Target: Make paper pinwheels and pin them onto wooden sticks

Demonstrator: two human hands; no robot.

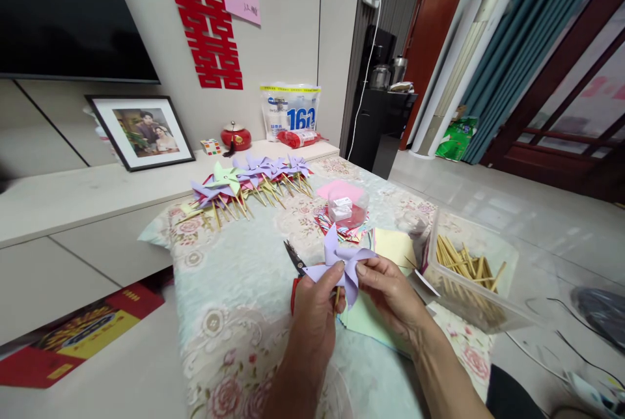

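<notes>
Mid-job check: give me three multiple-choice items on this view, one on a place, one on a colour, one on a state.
1. Where do the wooden sticks lie?
A. in the clear plastic box
B. on the TV shelf
C. on the floor

2. What colour is the held pinwheel?
A. red
B. lilac
C. green

3. How are the scissors?
A. in a hand
B. lying on the cloth
C. in the box

Answers:
A, the wooden sticks fill the clear plastic box.
B, the pinwheel between left hand and right hand is lilac.
B, the scissors lie unheld on the cloth.

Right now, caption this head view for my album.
Both hands hold a lilac pinwheel over scissors, beside a tub of sticks.
</notes>
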